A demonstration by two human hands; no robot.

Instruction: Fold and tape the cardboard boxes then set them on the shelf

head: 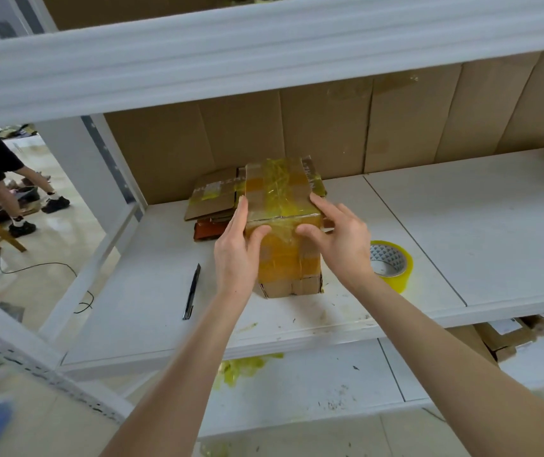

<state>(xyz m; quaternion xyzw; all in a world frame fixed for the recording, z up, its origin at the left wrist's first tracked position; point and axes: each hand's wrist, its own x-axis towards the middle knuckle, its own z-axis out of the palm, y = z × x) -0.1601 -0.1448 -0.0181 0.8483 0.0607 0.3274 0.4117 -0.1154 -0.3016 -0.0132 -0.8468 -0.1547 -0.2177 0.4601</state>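
from the head camera i can make out print on the box (283, 206) and a label on the flat cardboard (212, 199) behind it, both too blurred to read. the box, wrapped in yellowish tape, stands on the shelf (462, 232). the left hand (236, 255) lies flat against its left side, fingers together, thumb pressing the front. the right hand (339, 239) rests on the top right edge, fingers slightly spread, thumb on the front. a tape roll (391, 265) sits just right, and a pen (192, 291) lies to the left.

brown box (283, 209) | yellow tape roll (391, 263) | white shelf (462, 232) | black pen (192, 291)
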